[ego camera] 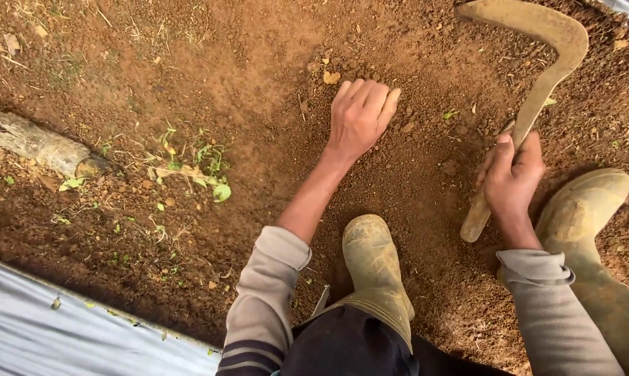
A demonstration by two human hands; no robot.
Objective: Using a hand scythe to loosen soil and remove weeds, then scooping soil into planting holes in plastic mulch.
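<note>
No packages or labels in my view; a grey plastic sheet point(64, 334) lies along the lower left edge. Soil point(245, 63): reddish-brown, crumbly, loose. My left hand point(359, 115) presses into it, fingers curled, grasping no tool. My right hand point(513, 174) is clenched round the wooden handle of a sickle point(537, 49), its curved rusty blade raised over the soil at upper right. Muddy boots point(373, 264) below. Log point(39, 143) and weeds point(199, 167) left, well apart.
</note>
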